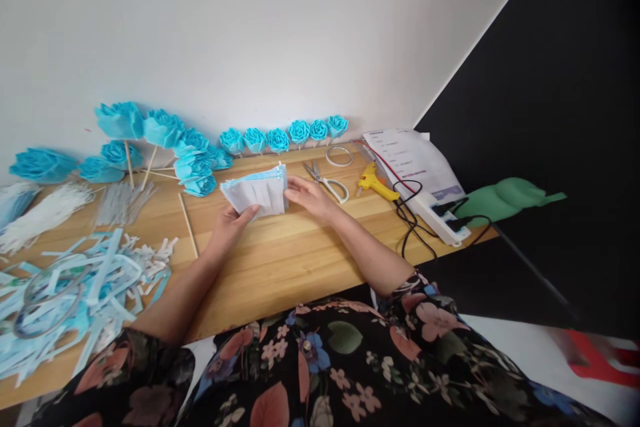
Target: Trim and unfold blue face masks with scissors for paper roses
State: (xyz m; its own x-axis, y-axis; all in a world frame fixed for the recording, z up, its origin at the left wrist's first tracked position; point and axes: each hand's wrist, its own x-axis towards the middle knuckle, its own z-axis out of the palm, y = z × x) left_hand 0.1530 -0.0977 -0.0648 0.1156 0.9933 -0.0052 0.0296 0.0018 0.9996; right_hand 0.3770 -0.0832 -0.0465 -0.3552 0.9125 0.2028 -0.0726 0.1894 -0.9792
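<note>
A stack of pleated face masks, white on the side facing me with blue along the top edge, is held up above the wooden table. My left hand grips its lower left part, thumb across the front. At the right edge, my right hand has its fingers closed on the stack; some fingertips are hidden behind it. Scissors with white handles lie just beyond my right hand, near a roll of tape.
Blue paper-like flowers, several on sticks, line the wall. Cut blue and white strips pile at left, beside thin grey ties and a wooden stick. A yellow glue gun, printed sheets and a corded power strip lie right.
</note>
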